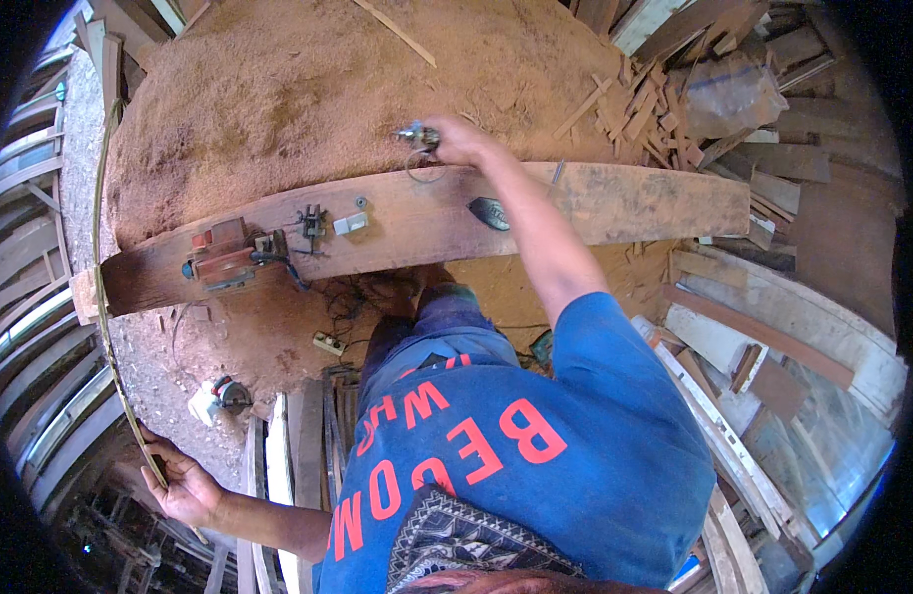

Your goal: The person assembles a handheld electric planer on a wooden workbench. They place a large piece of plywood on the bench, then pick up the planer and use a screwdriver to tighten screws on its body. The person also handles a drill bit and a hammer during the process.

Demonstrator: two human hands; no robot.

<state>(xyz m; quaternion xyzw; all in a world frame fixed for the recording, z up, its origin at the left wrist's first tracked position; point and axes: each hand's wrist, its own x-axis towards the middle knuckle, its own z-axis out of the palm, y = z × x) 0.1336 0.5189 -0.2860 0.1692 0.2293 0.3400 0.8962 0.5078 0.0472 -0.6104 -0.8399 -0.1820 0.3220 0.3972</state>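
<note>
Down at the lower left, my left hand [187, 487] is closed around the end of a long, thin, yellowish-brown strip [101, 238], which arcs upward past the left end of a plank [397, 233]. My right hand [455, 141] reaches over the plank's far edge. It grips a small metallic tool [415, 134], smeared by motion, with a thin ring or loop hanging below; its kind is unclear. On the plank lie a reddish machine [224, 259], a black metal fitting [311, 226], a small whitish box [351, 224], a small metal ring [360, 202] and a dark oval piece [490, 214].
A mound of sawdust [308, 89] spreads behind the plank. Wood offcuts [640, 114] pile up at the far right, beside boards and sheets. A white power tool [219, 398] and a socket strip [329, 344] with cables sit on the ground. Stacked timber lines the left.
</note>
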